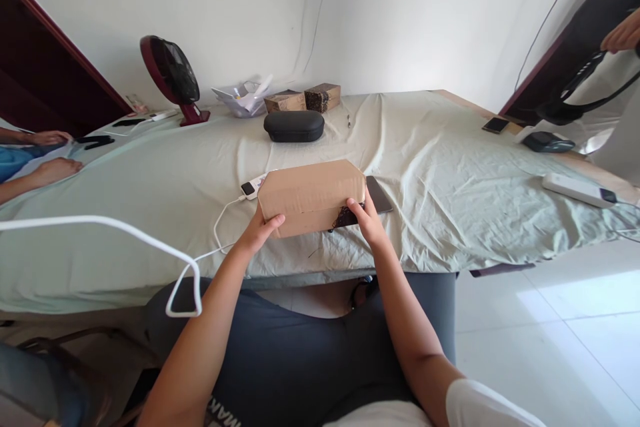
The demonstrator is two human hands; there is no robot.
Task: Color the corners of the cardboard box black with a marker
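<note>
A brown cardboard box sits on the cloth-covered table right in front of me. My left hand grips its near left corner with the fingers curled under and the thumb on the front face. My right hand holds the near right corner, fingers pressed against the side. A dark phone or tablet lies just behind the right end of the box. A white power bank with a white cable lies by the left end.
A black case, two small brown boxes, a red fan and a plastic bag stand at the back. A white power strip, a phone and a black device lie right. Other people's hands show at far left and top right.
</note>
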